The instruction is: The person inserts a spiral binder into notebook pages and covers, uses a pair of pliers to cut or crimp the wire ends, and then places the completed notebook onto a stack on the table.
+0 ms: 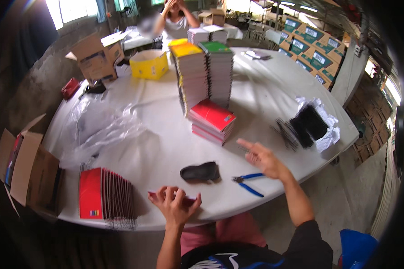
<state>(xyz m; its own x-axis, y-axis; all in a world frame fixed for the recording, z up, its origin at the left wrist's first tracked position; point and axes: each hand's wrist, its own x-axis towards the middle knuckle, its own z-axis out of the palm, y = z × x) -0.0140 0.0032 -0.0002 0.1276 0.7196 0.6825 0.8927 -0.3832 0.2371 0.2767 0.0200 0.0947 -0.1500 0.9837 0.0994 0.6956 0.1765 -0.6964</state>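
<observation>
My left hand [175, 204] is at the near edge of the white table [265, 89], fingers curled over a red notebook [184, 198] that it holds. My right hand [261, 158] hovers over the table with the forefinger stretched out toward a short stack of red notebooks [212, 120]; it holds nothing. Blue-handled pliers [249, 183] lie just below the right hand. A black curved object [200, 172] lies between the hands. Black spiral binding coils [286, 132] lie to the right, beside a bundle of coils in white wrapping [312, 123].
Two tall notebook stacks, yellow-topped [191, 76] and green-topped [220, 71], stand mid-table. A fanned row of red notebooks [105, 193] lies near left. Clear plastic wrap [98, 123], a yellow box [149, 63], cardboard boxes [96, 56], [27, 168]. A person sits at the far side [177, 20].
</observation>
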